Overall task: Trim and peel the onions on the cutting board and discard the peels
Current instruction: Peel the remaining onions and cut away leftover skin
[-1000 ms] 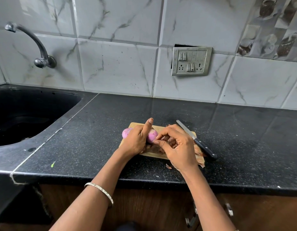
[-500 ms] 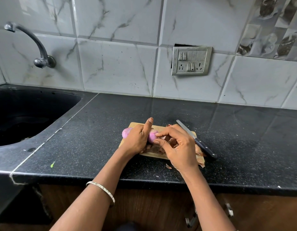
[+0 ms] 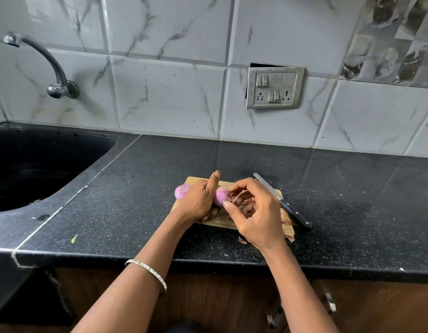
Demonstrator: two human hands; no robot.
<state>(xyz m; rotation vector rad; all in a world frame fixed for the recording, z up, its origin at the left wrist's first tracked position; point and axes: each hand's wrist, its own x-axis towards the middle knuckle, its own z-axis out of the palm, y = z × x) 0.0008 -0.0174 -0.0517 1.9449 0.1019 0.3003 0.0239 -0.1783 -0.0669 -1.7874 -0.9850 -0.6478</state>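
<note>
A small wooden cutting board (image 3: 195,180) lies on the black counter. My left hand (image 3: 198,200) grips a pink peeled onion (image 3: 220,197) over the board, thumb pointing up. A second pink onion (image 3: 181,191) sits on the board's left end, just behind that hand. My right hand (image 3: 253,212) pinches a strip of dry brown skin at the held onion's right side. Loose brown peels (image 3: 288,233) lie on the board's right part and spill over its near edge. A black-handled knife (image 3: 283,204) rests across the board's right end.
A black sink (image 3: 35,164) is set into the counter at the left, with a wall tap (image 3: 47,66) above it. A switch and socket plate (image 3: 274,88) is on the tiled wall. A bit of peel (image 3: 241,241) lies on the counter (image 3: 352,200) near its front edge.
My right hand has turned slightly and pulled the skin a little away from the held onion. My left hand, the other onion and the knife have stayed in place.
</note>
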